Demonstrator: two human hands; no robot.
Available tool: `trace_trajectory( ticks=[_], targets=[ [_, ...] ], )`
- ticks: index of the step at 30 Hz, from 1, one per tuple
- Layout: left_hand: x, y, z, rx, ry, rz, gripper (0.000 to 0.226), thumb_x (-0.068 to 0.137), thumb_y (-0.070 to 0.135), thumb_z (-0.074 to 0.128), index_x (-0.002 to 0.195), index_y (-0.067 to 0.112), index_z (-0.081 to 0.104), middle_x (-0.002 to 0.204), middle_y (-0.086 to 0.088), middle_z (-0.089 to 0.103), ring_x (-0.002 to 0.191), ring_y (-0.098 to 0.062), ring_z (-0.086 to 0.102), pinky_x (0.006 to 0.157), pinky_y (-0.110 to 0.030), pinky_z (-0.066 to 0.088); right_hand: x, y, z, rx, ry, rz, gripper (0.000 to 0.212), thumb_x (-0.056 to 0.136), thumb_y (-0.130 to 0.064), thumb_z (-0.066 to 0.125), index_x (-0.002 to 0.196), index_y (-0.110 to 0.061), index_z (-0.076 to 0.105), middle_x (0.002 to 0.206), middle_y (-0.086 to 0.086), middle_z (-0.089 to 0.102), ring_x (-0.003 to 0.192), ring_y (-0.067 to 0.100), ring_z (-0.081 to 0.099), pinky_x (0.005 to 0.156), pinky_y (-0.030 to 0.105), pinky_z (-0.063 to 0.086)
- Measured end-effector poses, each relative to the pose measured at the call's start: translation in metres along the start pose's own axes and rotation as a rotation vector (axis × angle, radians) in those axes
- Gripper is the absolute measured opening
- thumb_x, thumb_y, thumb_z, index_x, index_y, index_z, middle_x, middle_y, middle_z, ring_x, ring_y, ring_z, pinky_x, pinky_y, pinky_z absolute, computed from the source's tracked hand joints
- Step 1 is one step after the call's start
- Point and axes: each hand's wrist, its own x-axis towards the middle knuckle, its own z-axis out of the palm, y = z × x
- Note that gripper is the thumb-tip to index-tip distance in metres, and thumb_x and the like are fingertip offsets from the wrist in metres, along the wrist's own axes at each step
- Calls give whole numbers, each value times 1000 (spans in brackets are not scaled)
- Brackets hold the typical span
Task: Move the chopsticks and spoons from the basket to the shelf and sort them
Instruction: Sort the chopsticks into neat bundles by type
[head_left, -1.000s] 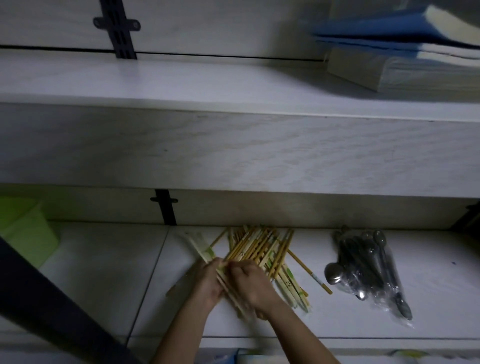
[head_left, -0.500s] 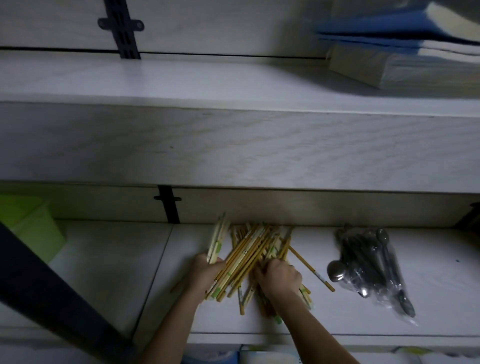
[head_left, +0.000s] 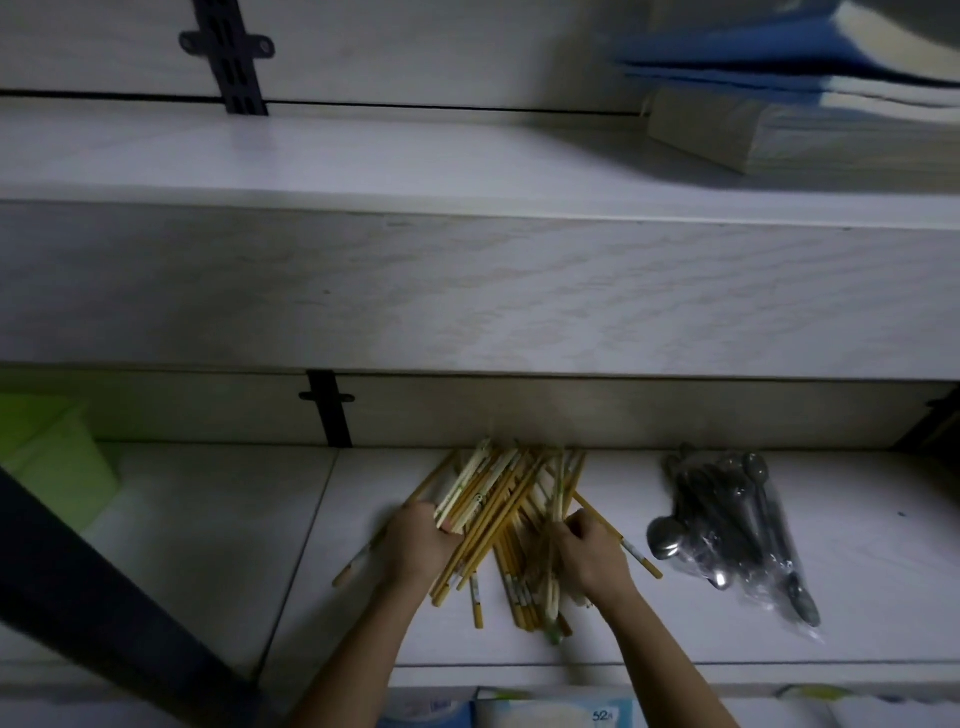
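A loose pile of yellow and pale wooden chopsticks (head_left: 506, 512) lies on the lower white shelf (head_left: 208, 535), fanned toward the back wall. My left hand (head_left: 418, 545) grips a bundle at the pile's left side. My right hand (head_left: 589, 553) curls round a few sticks at the pile's right side. To the right, apart from the pile, several metal spoons (head_left: 727, 525) lie in a clear plastic bag. No basket is plainly in view.
A green container (head_left: 49, 467) stands at the shelf's far left. The upper shelf (head_left: 363, 166) carries stacked books (head_left: 810, 104) at the right. A dark bar (head_left: 98, 603) crosses the lower left. Packages (head_left: 550, 712) sit below the shelf edge.
Both hands have spread slightly apart across the pile; the right moved right. The sticks in the left hand now lean more to the right, and the pile is more gathered.
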Motion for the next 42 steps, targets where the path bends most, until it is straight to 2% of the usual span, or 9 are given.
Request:
trace_trajectory(
  ticks=[4, 14, 21, 25, 27, 30, 35, 39, 42],
  targets=[
    [-2, 1, 2, 23, 38, 6, 26, 77, 24, 71, 98, 9, 68, 95, -9, 71, 86, -23, 67, 63, -25, 46, -5, 10, -3, 62, 27, 3, 20, 93, -27, 49, 78, -15, 47, 72, 0, 55, 72, 20, 53, 60, 29, 38],
    [-2, -4, 4, 157, 121, 5, 25, 83, 19, 65, 106, 9, 63, 103, -7, 69, 96, -22, 66, 73, -27, 50, -9, 31, -3, 100, 87, 3, 9, 97, -16, 43, 92, -9, 44, 80, 5, 56, 79, 28, 58, 76, 44, 50],
    [0, -8, -1, 203, 16, 6, 24, 83, 27, 62, 94, 7, 66, 88, -9, 68, 83, -25, 64, 59, -25, 43, -6, 39, -7, 62, 126, 10, 13, 97, -20, 43, 103, -9, 48, 93, 9, 60, 84, 24, 58, 76, 38, 48],
    [3, -11, -13, -6, -100, -59, 26, 78, 32, 66, 80, 6, 65, 60, -1, 54, 57, -17, 53, 50, -22, 34, -3, 43, -12, -50, 128, 15, 20, 95, -24, 48, 107, -8, 52, 96, 12, 64, 83, 23, 56, 69, 27, 38],
    [3, -11, -21, -157, -168, -88, 22, 78, 29, 63, 74, 7, 64, 62, -4, 55, 60, -20, 53, 57, -24, 37, -1, 45, -13, -91, 127, 9, 10, 93, -23, 52, 92, -12, 51, 87, 8, 61, 76, 19, 52, 68, 28, 40],
    [-2, -10, -34, -283, -277, -100, 19, 80, 25, 57, 67, 11, 59, 63, -7, 52, 57, -19, 49, 56, -24, 35, 1, 47, -13, -144, 142, -1, 20, 87, -31, 60, 80, -17, 49, 87, 5, 56, 75, 18, 52, 67, 27, 40],
    [-20, -6, -44, -706, -459, -135, 11, 89, 6, 52, 97, 1, 59, 59, -11, 64, 49, -21, 60, 50, -28, 48, 1, 43, -10, -232, 97, -8, 43, 79, -51, 65, 98, -14, 55, 95, -1, 51, 88, 19, 58, 69, 29, 45],
    [-29, -2, -43, -845, -460, -165, 17, 88, 0, 53, 105, -4, 54, 72, -6, 67, 51, -22, 62, 47, -26, 50, 5, 41, -13, -266, 48, 18, 29, 84, -47, 61, 86, -18, 55, 84, 0, 60, 78, 17, 60, 70, 30, 52],
    [-27, -3, -42, -869, -411, -180, 12, 92, 0, 45, 103, -3, 48, 62, -9, 56, 39, -16, 50, 38, -22, 43, 11, 37, -18, -280, -15, 41, 22, 89, -39, 56, 82, -18, 54, 83, 2, 58, 75, 16, 56, 61, 22, 46]
  ],
)
